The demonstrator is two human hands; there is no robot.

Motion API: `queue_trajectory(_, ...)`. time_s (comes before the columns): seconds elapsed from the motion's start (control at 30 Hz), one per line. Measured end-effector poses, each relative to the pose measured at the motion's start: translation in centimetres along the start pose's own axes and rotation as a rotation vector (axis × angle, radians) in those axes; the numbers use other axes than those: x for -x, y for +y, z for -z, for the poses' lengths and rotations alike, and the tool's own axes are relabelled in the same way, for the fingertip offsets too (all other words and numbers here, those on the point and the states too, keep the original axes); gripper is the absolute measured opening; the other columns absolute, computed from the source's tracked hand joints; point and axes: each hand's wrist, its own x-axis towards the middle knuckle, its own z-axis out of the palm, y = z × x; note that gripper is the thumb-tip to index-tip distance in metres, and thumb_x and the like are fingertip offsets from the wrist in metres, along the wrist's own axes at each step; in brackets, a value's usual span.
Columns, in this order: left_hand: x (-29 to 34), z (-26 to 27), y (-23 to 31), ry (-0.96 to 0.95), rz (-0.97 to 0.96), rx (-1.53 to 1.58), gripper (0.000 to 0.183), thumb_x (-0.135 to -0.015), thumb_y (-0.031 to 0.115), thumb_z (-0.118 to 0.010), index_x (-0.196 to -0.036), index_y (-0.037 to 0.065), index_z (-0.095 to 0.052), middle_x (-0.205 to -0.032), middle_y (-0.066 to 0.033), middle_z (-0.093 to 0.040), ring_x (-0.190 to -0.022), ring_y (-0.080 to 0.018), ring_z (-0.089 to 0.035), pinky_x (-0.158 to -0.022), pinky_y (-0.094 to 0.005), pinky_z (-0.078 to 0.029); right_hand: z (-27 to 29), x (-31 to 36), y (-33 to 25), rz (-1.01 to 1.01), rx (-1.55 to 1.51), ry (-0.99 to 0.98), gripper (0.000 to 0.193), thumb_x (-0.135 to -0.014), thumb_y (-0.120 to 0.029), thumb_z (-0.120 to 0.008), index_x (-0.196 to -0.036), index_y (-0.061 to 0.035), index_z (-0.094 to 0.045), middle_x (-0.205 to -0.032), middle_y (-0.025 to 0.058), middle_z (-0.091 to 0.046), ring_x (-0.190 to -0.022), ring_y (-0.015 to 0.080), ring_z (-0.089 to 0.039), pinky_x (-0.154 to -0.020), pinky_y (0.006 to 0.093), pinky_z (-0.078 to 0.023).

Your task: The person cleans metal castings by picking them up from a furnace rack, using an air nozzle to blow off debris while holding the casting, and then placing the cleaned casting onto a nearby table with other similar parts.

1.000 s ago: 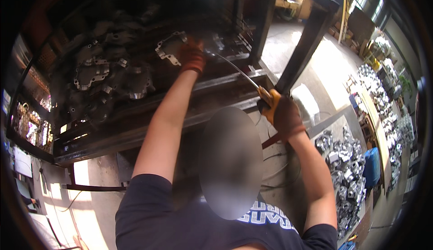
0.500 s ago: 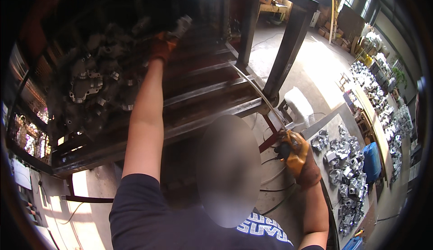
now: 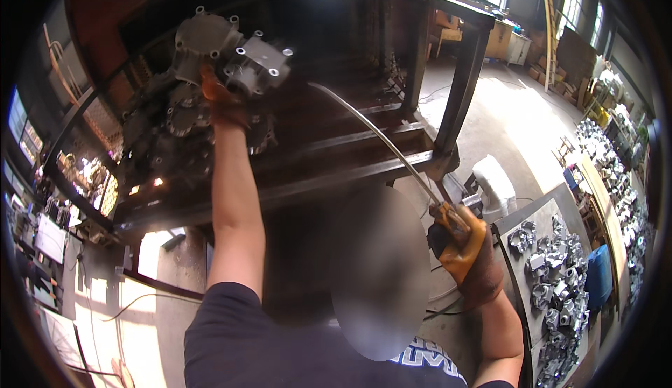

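My left hand (image 3: 222, 101), in an orange-brown glove, is raised over the dark bench with its fingers closed on a grey metal casting (image 3: 259, 66). The casting has a blocky part with bolt bosses. A rounder grey housing part (image 3: 203, 41) shows right beside it; I cannot tell whether the two are one piece. My right hand (image 3: 462, 241), gloved too, is wrapped round the black handle of an air blow gun. Its long, slightly bent metal tube (image 3: 378, 129) reaches up and left, the tip apart from the casting. More castings (image 3: 185, 115) lie in shadow beneath my left hand.
A dark steel frame (image 3: 462, 80) with crossbars stands in front of me. At right, a pile of grey castings (image 3: 560, 283) lies by a blue container (image 3: 599, 276). A white wrapped bundle (image 3: 494, 185) sits beyond my right hand. Hoses run below.
My left hand has drawn the casting up and nearer over the bench, and more of it shows. The blow gun's tube now points further left. The whole view has shifted.
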Motion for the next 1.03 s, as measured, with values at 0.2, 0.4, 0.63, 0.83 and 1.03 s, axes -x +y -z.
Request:
queue_trajectory(0.2, 13.8, -2.3, -0.1, -0.008, -0.52, -0.763, 0.057, -0.098, 0.045, -0.044, -0.135, 0.002, -0.05, -0.129, -0.0116, -0.059, -0.12, -0.0267, -0.055, -0.103, -0.0422, -0.046, 0.3, 3.8, -2.7, 0.275, 0.62, -0.102, 0.024, -0.078, -0.017, -0.074, -0.096, -0.0046, -0.065, -0.079, 0.0146, -0.066, -0.07, 0.0343, -0.064, -0.067, 0.0396, -0.048)
queue_trajectory(0.4, 25.7, -0.1, 3.9, 0.161, -0.589, -1.183, 0.063, -0.099, 0.049, -0.04, -0.138, -0.001, -0.046, -0.13, -0.0117, -0.058, -0.121, -0.0246, -0.055, -0.102, -0.04, -0.046, 0.6, 11.6, -4.8, 0.24, 0.527, -0.11, 0.03, -0.074, -0.025, -0.078, -0.094, -0.0068, -0.065, -0.073, 0.0169, -0.065, -0.07, 0.0361, -0.065, -0.064, 0.0431, -0.05)
queue_trajectory(0.63, 35.7, 0.6, 8.3, 0.049, -0.741, -1.358, 0.05, -0.09, 0.015, -0.067, -0.134, 0.0, -0.048, -0.128, -0.0124, -0.06, -0.11, -0.0241, -0.061, -0.097, -0.037, -0.05, 1.2, 21.6, -4.7, 0.178, 0.534, -0.117, 0.023, -0.076, -0.018, -0.073, -0.093, -0.0067, -0.063, -0.071, 0.0174, -0.062, -0.07, 0.0381, -0.061, -0.066, 0.0425, -0.047)
queue_trajectory(0.83, 40.8, -0.3, 8.7, 0.048, -0.418, -1.005, 0.054, -0.096, 0.029, -0.059, -0.141, 0.003, -0.045, -0.134, -0.0118, -0.055, -0.119, -0.0267, -0.056, -0.101, -0.0418, -0.049, 2.3, 29.6, -3.7, -0.134, 0.153, 0.008, 0.02, -0.08, -0.011, -0.069, -0.097, -0.0034, -0.062, -0.077, 0.0185, -0.062, -0.071, 0.0343, -0.063, -0.067, 0.0388, -0.049)
queue_trajectory(1.03, 43.4, 2.1, 7.7, 0.313, 0.168, -0.255, 0.059, -0.101, 0.046, -0.046, -0.139, 0.001, -0.046, -0.129, -0.0112, -0.057, -0.117, -0.0232, -0.056, -0.098, -0.0379, -0.048, 2.8, 34.7, -5.7, -0.296, -0.504, 0.326, 0.019, -0.086, -0.01, -0.065, -0.103, 0.0003, -0.063, -0.084, 0.0106, -0.065, -0.07, 0.021, -0.063, -0.066, 0.0328, -0.05)
